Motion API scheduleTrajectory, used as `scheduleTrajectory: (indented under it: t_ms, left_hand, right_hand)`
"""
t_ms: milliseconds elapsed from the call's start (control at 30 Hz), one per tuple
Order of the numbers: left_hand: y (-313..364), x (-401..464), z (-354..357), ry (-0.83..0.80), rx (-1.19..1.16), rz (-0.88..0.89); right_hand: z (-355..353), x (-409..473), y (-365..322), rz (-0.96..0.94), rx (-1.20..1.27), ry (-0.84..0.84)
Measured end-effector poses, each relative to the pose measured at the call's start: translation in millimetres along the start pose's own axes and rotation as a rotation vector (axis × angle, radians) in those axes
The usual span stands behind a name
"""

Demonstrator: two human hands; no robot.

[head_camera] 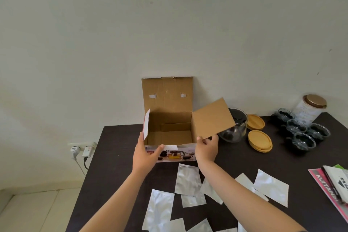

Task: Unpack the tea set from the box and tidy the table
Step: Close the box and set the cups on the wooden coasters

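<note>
An open cardboard tea-set box (170, 133) stands on the dark table (244, 162), its lid upright against the wall and its inside bare. My left hand (146, 153) grips the box's front left corner at the left side flap. My right hand (207, 149) holds the lower edge of the right side flap (212, 118), which sticks out to the right. A glass teapot (236, 128) sits behind that flap. Several glass cups with dark handles (301, 131) stand at the right. Round wooden coasters (259, 140) lie between teapot and cups.
Several silvery plastic bags (188, 182) lie scattered on the near part of the table. A glass jar with a gold lid (310, 109) stands at the back right. Booklets (331, 186) lie at the right edge. Wall plugs (82, 149) hang left of the table.
</note>
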State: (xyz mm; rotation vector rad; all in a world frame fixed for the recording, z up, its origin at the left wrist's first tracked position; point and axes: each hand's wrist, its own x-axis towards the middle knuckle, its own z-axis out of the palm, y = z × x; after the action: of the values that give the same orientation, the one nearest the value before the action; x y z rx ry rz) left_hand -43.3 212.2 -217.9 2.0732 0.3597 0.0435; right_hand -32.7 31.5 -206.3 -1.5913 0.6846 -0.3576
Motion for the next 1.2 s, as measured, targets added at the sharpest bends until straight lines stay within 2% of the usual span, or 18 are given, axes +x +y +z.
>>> scheduleTrajectory:
  t_ms: [267, 400, 467, 567, 700, 967, 1200]
  left_hand:
    - [-7.6, 3.4, 9.7, 0.032, 0.043, 0.003]
    - [-12.4, 2.7, 5.5, -0.003, 0.109, 0.054]
    - [-14.3, 1.4, 2.2, -0.010, 0.227, 0.084]
    - [-15.9, 0.7, -3.2, 0.047, 0.530, 0.195]
    - [-17.4, 4.9, -7.1, 0.041, 0.688, 0.358]
    - [-26.5, 7.6, 0.4, -0.011, 0.665, 0.366]
    - [-34.2, 9.4, 2.4, -0.019, 0.610, 0.384]
  right_hand:
    - [-7.0, -8.0, 15.1, -0.408, -0.248, -0.172]
    - [-7.9, -8.1, 20.9, -0.485, -0.321, -0.252]
    - [-7.9, -8.3, 23.7, -0.508, -0.359, -0.280]
    - [-7.2, -6.9, 26.6, -0.528, -0.403, -0.304]
    - [-7.3, -1.7, 27.4, -0.537, -0.448, -0.318]
    - [15.3, 29.9, -23.2, -0.492, -0.428, -0.307]
    - [63.2, 80.1, -85.7, -0.363, -0.401, -0.335]
